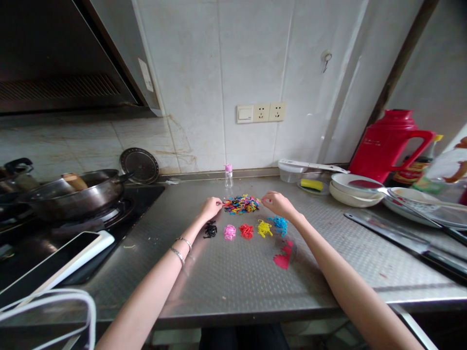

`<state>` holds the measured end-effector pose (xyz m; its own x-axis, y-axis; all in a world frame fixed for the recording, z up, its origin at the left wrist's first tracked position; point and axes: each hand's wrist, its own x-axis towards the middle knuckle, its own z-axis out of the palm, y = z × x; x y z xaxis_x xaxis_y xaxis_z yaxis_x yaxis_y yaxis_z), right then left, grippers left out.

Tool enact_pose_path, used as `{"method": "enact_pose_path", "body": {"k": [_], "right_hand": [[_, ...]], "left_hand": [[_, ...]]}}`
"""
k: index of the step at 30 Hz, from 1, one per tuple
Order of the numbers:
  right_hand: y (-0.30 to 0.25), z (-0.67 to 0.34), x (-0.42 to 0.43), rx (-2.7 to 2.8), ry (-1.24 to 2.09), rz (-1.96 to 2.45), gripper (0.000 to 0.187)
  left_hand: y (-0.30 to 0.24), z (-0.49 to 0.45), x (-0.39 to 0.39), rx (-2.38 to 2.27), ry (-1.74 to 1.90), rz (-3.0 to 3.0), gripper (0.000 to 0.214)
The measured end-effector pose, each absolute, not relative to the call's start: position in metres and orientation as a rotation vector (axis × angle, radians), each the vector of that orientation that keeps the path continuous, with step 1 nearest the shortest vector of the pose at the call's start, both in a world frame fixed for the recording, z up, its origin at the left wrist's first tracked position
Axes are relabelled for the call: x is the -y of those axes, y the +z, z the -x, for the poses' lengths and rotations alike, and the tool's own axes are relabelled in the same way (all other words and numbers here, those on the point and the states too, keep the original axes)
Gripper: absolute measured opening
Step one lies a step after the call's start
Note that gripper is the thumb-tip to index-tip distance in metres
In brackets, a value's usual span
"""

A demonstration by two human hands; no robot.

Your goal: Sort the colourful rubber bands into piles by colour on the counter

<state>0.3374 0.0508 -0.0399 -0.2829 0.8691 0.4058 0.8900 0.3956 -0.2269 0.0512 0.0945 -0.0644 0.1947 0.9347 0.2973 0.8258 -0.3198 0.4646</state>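
Observation:
A mixed heap of small coloured rubber bands (241,204) lies on the steel counter (233,287). In front of it sit sorted little piles: black (210,229), pink (229,232), red (246,231), yellow (264,228) and blue (280,224). My left hand (210,207) is at the heap's left edge, fingers curled in a pinch on a band. My right hand (277,203) is at the heap's right edge, fingers curled; what they hold is hidden. Two bracelets circle my left wrist.
A small clear bottle with a pink cap (228,176) stands behind the heap. A wok (69,194) sits on the stove at left, a phone (54,265) near it. Bowls (355,189), a red thermos (386,143) and a knife (404,240) are at right. A red patch (283,255) marks the counter.

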Motion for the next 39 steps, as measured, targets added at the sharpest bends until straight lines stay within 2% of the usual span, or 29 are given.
{"method": "enact_pose_path", "body": {"k": [8,12,17,21,29,39], "right_hand": [[-0.038,-0.338,-0.050,2.193,-0.052,1.551,0.027],[-0.039,-0.338,-0.050,2.202,-0.044,1.574,0.027],[-0.040,-0.338,-0.049,2.217,-0.029,1.612,0.027],[-0.041,-0.338,-0.050,2.237,-0.034,1.618,0.026],[-0.051,-0.344,-0.057,2.246,-0.061,1.662,0.024],[-0.059,-0.336,-0.058,2.280,0.068,1.629,0.020]], "left_hand": [[-0.052,-0.044,-0.096,-1.694,0.939,-2.243,0.019],[-0.035,-0.052,-0.087,-1.500,0.955,-2.280,0.021],[-0.016,-0.071,-0.064,-1.043,0.667,-2.288,0.024],[-0.009,-0.088,-0.040,-0.875,0.407,-2.277,0.022],[-0.017,-0.102,-0.026,-0.832,0.159,-2.321,0.020],[-0.015,-0.091,-0.035,-0.922,0.300,-2.263,0.024]]}}
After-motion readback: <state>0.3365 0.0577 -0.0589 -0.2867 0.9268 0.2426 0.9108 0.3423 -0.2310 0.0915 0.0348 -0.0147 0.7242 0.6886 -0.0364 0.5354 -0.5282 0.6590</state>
